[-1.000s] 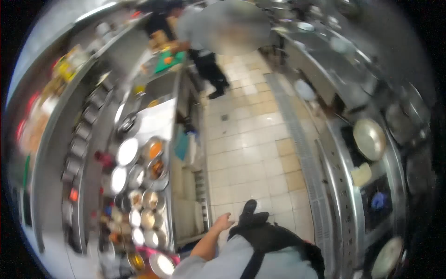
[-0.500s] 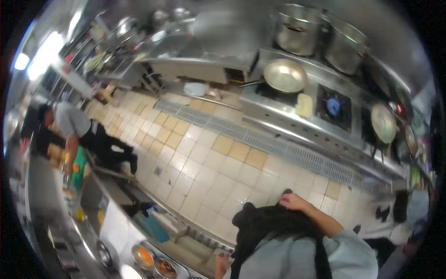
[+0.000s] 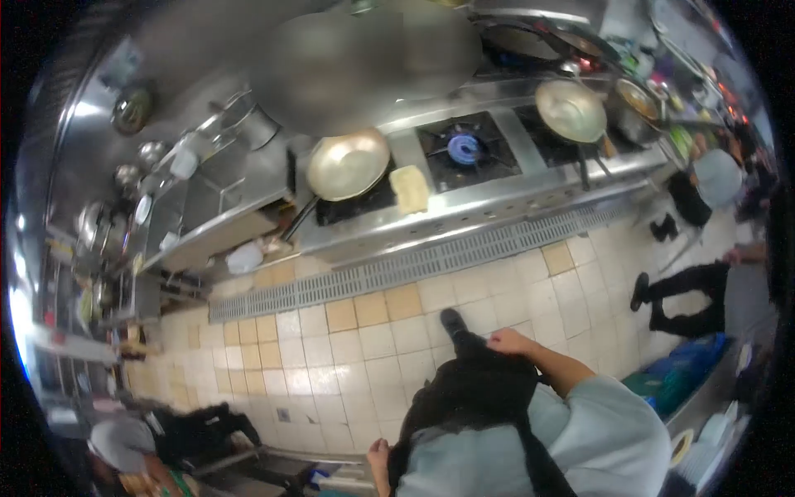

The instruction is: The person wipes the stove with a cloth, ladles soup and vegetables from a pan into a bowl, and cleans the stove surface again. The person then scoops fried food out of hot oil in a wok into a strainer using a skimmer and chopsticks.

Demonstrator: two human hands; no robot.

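My right hand (image 3: 509, 341) rests loosely curled on my black apron (image 3: 476, 398) at the hip, gripping nothing. My left hand (image 3: 379, 454) hangs at my side, fingers partly curled, empty. Ahead across the tiled floor (image 3: 356, 331), a wok (image 3: 348, 164) sits on the stove (image 3: 464, 178) beside a lit burner (image 3: 465, 147).

round shiny gold-coloured metal pan (image 3: 348, 164): 12 o'clock | small ring of blue gas flame (image 3: 466, 147): 1 o'clock | square floor tiles (image 3: 389, 331): cream with some tan ones, middle | black cloth apron (image 3: 476, 393): 6 o'clock | light grey-blue shirt sleeve (image 3: 609, 435): 5 o'clock
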